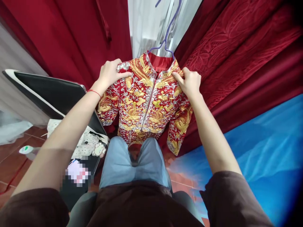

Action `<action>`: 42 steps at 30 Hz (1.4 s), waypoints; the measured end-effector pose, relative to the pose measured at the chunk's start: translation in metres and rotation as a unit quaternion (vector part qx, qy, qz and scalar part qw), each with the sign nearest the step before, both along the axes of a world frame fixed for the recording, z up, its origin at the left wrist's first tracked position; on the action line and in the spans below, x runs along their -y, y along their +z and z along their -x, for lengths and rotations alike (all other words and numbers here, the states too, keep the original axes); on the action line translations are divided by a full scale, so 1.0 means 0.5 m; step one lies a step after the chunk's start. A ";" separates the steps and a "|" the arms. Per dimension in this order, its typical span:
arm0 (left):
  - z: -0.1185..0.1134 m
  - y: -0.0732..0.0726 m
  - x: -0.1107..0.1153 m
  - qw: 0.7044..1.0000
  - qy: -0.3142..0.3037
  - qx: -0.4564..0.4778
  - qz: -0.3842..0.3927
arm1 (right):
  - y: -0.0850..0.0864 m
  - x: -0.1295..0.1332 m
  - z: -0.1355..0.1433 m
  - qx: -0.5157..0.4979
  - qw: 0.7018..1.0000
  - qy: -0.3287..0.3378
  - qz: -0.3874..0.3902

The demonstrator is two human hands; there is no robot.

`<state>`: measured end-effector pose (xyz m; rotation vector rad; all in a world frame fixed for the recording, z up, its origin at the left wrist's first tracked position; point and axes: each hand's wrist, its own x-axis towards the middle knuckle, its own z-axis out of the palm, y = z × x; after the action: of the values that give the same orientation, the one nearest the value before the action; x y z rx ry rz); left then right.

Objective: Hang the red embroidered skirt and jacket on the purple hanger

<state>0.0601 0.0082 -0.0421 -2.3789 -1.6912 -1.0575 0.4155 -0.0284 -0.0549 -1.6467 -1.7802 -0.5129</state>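
Red curtains (222,53), black chair (49,91), blue cloth (267,151)

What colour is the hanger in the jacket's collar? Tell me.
The hanger is purple, clearest in the head view.

The jacket (146,101) is red, and on it there is gold pattern of birds and curling shapes, with silver lines between them. The hanger (169,30) is purple. The curtains (75,34) are deep red, at the right with raised leaf-like pattern. The trousers (113,167) are light blue, the shirt (137,205) dark brown. The cloth (265,157) is bright blue with paler streaks.
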 end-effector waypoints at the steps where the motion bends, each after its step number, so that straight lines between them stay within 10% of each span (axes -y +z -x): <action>1: -0.003 -0.008 -0.006 1.000 0.004 0.013 -0.011 | -0.006 -0.009 -0.002 -0.004 1.000 -0.004 -0.006; 34: -0.020 -0.049 0.042 0.995 0.058 0.067 -0.050 | -0.026 0.007 0.024 -0.052 0.998 -0.014 -0.012; 42: -0.042 -0.079 0.052 0.989 0.032 0.116 -0.086 | -0.105 0.065 0.070 -0.025 0.998 -0.029 -0.042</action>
<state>0.0808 -0.0176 -0.0816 -2.1541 -1.6506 -1.4535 0.3803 -0.0611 -0.1075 -1.6426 -1.6576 -0.5591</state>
